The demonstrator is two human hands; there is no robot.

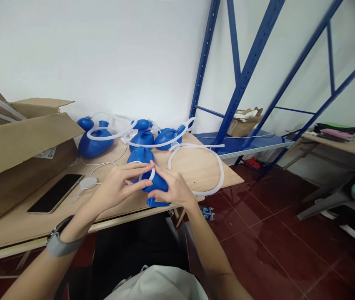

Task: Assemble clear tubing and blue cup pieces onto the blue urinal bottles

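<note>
Both hands meet near the table's front edge, at a blue plastic funnel-shaped head (157, 183) with a small blue flap (158, 203) hanging below it. My right hand (175, 186) is wrapped round its right side. With thumb and fingers, my left hand (129, 180) pinches the end of a white tube (152, 173) against the blue head. Just behind the hands stands a blue plastic bottle (140, 155), partly hidden by my fingers. A long clear-white hose (222, 166) loops over the right side of the table.
More blue bottles (96, 143) with hoses stand along the wall. An open cardboard box (24, 146), a phone (55, 193) and a white round disc with a cable (88, 182) lie at left. Right are blue shelf posts (243, 79) and a cardboard box (244, 122).
</note>
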